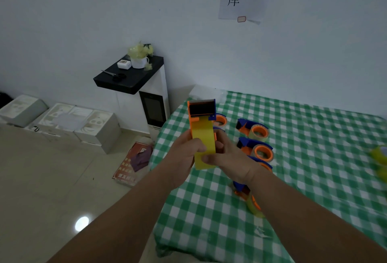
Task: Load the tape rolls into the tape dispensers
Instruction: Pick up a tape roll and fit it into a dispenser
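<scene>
1. Both hands are raised over the near left edge of the table, which carries a green-and-white checked cloth.
2. The left hand curls its fingers around the left side of a yellow tape roll, thumb lying across the roll's face.
3. The right hand grips the same roll from the right, its thumb pressed on the roll's lower front and its fingers wrapped behind.
4. The roll sits in an orange and blue tape dispenser held upright; the dispenser's head with its toothed cutting blade rises above the roll, on the far side of the hands.
5. On the cloth just right of the hands lie several loaded dispensers: one at the far end of the row, another nearer, both blue-bodied with orange hubs and clear tape.
6. A further dispenser lies nearer still, partly hidden under the right forearm.
7. One more orange hub shows just behind the held dispenser.
8. At the right edge of the table are blurred yellowish rolls; how many I cannot tell.
9. To the far left a white cabinet with a black top stands against the wall, bearing scissors and a white cup.
10. White foam boxes rest on the floor left of it.
</scene>
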